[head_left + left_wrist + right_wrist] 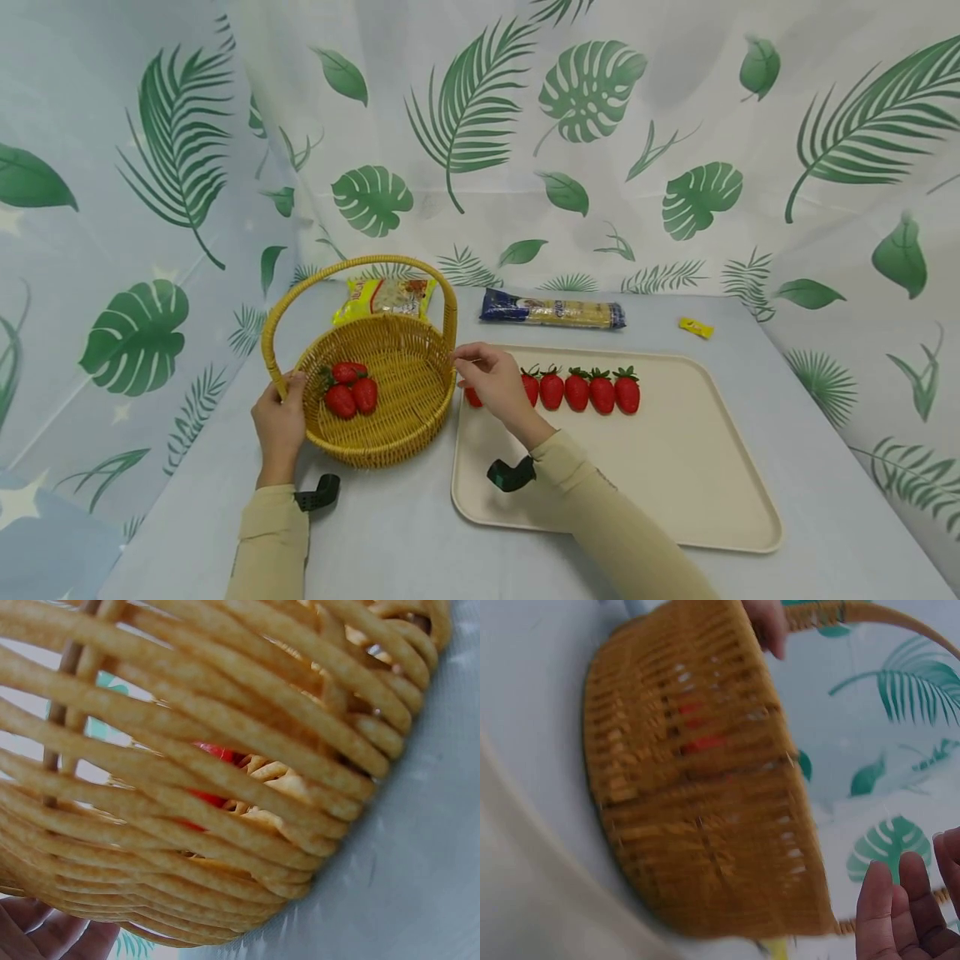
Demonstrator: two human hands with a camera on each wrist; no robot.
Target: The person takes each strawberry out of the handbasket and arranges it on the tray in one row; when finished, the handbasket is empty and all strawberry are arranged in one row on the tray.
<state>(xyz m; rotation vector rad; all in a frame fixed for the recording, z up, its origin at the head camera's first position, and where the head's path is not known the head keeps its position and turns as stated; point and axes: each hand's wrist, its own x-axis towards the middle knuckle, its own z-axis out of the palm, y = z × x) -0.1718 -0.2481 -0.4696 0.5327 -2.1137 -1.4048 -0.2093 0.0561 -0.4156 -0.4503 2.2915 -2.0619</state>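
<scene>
A yellow wicker basket (427,417) with a tall arched handle stands on the left of the table. Inside it, against the left wall, lie three red strawberries (341,402). My left hand (281,421) grips the basket's left rim at the foot of the handle. Near the right rim is my right hand (491,379), its fingers apart and holding nothing in the right wrist view. Several strawberries (577,390) form a row along the far side of a cream tray (637,483). My right hand hides part of that row. Through the weave, the left wrist view catches some red.
Behind the basket lies a yellow bag (390,298) with pale contents. A blue-ended pasta packet (555,311) lies beyond the tray, and a small yellow packet (696,327) sits at the far right. Leaf-patterned curtain (480,167) encloses the table's back and sides.
</scene>
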